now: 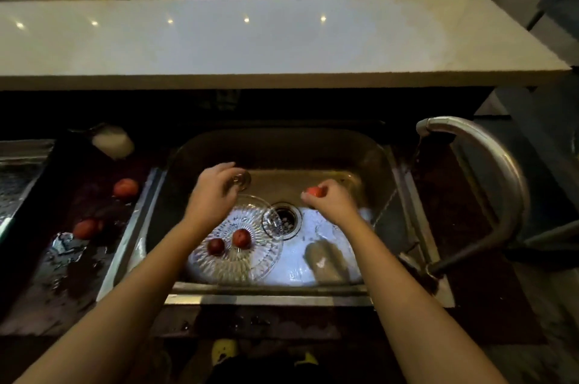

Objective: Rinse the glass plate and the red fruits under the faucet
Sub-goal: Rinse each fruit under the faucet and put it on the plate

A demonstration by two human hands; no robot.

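A patterned glass plate (250, 261) lies in the steel sink (369, 151), left of the drain. Two dark red fruits (241, 238) (216, 246) rest on it. My right hand (329, 200) is closed around a bright red fruit (314, 191) above the sink's right half. My left hand (216, 191) hovers over the plate's far rim with its fingers loosely curled and nothing held. Two more red fruits (125, 187) (86, 228) lie on the wet counter to the left. The curved faucet (488, 158) arches at the right, its spout outside the basin.
A small glass dish (275, 223) sits at the drain (289, 216). A round metal stopper (242, 179) lies at the back of the basin. A white object (112, 140) sits on the dark counter at the back left. A raised white bar top (250, 45) runs behind the sink.
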